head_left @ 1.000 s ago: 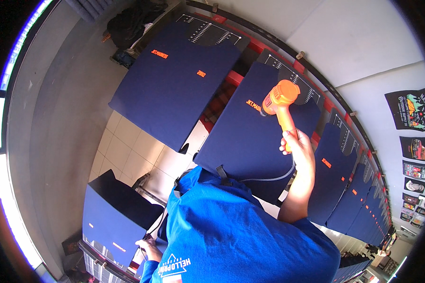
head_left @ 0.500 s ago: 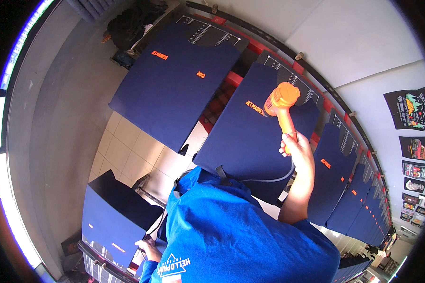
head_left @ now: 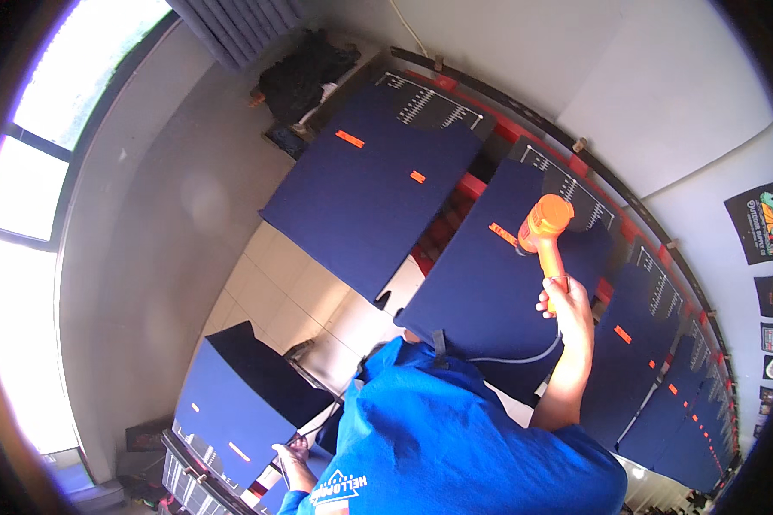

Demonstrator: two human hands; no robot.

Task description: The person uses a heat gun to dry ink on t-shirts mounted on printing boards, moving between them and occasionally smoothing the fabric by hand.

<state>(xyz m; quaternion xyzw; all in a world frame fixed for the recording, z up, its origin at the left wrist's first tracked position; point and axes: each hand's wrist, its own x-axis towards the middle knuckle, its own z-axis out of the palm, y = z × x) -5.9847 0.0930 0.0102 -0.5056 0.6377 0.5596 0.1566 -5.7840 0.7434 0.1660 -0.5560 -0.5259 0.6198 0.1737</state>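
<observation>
My right hand is wrapped round the handle of an orange heat gun. The gun's dark nozzle sits over the orange print on a navy fabric panel, which lies flat on a printing board. From the handle, a grey cord runs back across the panel's near edge towards my body. At the lower left, my left hand is low beside another navy panel; its fingers look closed on a dark cord, partly hidden by my blue shirt.
More navy panels with orange prints lie on boards to the left and right. A dark metal rail curves along the boards' far side. Tiled floor shows between the rows. Dark cloth is heaped by the wall.
The whole view has shifted, so the boards and both hands appear farther right and lower. The heat gun stays in my right hand over the same panel's print.
</observation>
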